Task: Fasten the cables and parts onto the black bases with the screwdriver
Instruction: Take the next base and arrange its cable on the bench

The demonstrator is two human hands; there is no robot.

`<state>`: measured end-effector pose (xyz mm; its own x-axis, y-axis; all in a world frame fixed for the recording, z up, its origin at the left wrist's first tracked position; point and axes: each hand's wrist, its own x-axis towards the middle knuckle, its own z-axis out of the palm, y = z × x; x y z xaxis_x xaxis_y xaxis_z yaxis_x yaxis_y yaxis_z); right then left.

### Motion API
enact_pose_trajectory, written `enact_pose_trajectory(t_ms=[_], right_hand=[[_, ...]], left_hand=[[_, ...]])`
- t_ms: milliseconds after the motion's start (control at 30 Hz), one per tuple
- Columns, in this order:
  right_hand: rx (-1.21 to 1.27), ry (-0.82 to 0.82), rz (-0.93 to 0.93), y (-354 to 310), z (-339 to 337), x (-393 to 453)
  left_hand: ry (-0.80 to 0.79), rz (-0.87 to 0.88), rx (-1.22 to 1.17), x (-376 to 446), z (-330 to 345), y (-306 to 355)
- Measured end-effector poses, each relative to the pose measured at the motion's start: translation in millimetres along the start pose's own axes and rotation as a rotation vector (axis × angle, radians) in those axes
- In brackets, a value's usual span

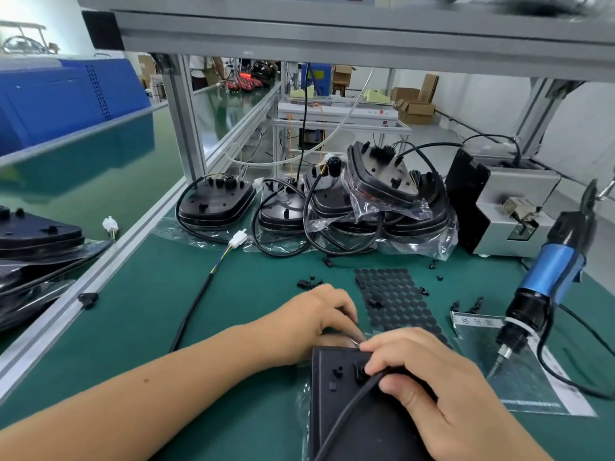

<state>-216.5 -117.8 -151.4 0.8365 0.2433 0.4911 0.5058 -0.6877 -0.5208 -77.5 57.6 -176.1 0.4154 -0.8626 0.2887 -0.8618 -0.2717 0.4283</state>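
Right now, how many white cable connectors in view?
2. One white connector lies on the green mat before the stacked bases; another sits left, past the aluminium rail. More may be hidden.

Grey machine (512,207) at right, cardboard boxes (416,108) behind, blue crate (66,98)

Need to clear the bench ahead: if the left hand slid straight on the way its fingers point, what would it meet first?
Most likely the right hand: the left hand points right, fingertips nearly touching it above the black base. Depth is unclear.
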Motion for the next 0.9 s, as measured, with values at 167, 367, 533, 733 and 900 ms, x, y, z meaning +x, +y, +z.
enact_pose_trajectory(t_ms=[167, 367, 533, 733, 900], right_hand=[[0.037, -0.057, 0.046, 5.1, 3.9, 14.9], [0.123, -0.132, 0.119, 9.2, 23.7, 35.3], [0.124, -0.16, 0.142, 14.3, 24.4, 37.1], [0.14, -0.088, 0.166, 12.7, 30.4, 34.1], [0.144, -0.09, 0.188, 13.5, 32.3, 34.8]], left_hand=[[0.114, -0.254, -0.033, -3.7, -17.4, -5.6], [0.49, -0.764, -0.858, -15.3, -43.2, -0.9], [0.406, -0.86, -1.215, -25.2, -55.0, 17.7], [0.371, -0.94, -1.125, -25.9, -47.7, 32.5], [0.367, -0.893, -0.916, -25.9, -44.3, 42.5]])
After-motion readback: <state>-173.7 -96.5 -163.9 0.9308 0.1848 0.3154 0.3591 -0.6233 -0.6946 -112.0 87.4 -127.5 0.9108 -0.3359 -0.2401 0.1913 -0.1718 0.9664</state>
